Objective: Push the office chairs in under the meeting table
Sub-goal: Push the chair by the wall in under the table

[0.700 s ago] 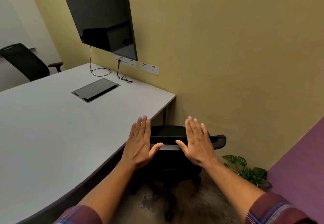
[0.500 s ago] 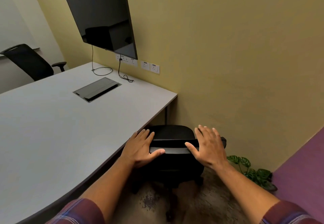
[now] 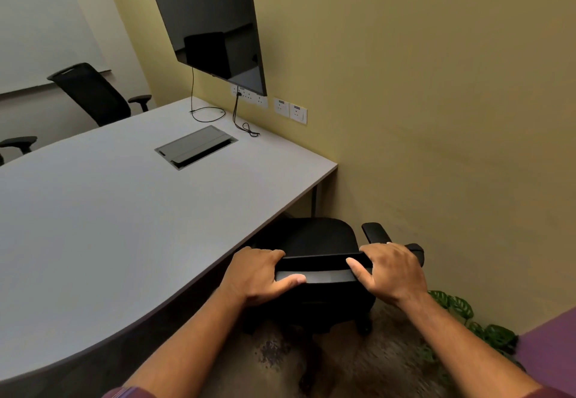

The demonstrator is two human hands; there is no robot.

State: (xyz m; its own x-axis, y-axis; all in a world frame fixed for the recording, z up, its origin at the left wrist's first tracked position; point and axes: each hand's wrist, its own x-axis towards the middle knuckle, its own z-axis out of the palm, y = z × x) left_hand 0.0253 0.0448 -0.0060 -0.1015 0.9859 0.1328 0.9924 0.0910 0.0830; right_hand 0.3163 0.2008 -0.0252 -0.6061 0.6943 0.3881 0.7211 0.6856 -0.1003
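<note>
A black office chair [image 3: 318, 238] stands at the near right corner of the grey meeting table [image 3: 109, 226], its seat partly under the edge. My left hand [image 3: 258, 276] grips the left end of the chair's backrest top, fingers curled over it and thumb on the near face. My right hand [image 3: 389, 269] grips the right end the same way. One armrest [image 3: 375, 232] shows beyond my right hand. Across the table, a second black chair [image 3: 93, 95] stands away from the far edge.
A yellow wall with a mounted screen [image 3: 212, 20] and sockets [image 3: 290, 109] runs close along the chair's right. A cable box [image 3: 196, 146] is set in the tabletop. A leafy plant [image 3: 467, 319] sits on the carpet at right, next to a purple surface [image 3: 548, 354]. Another armrest [image 3: 18, 143] pokes in at far left.
Both hands came down from hovering flat above the backrest and closed on its top edge. The view shifted closer to the chair.
</note>
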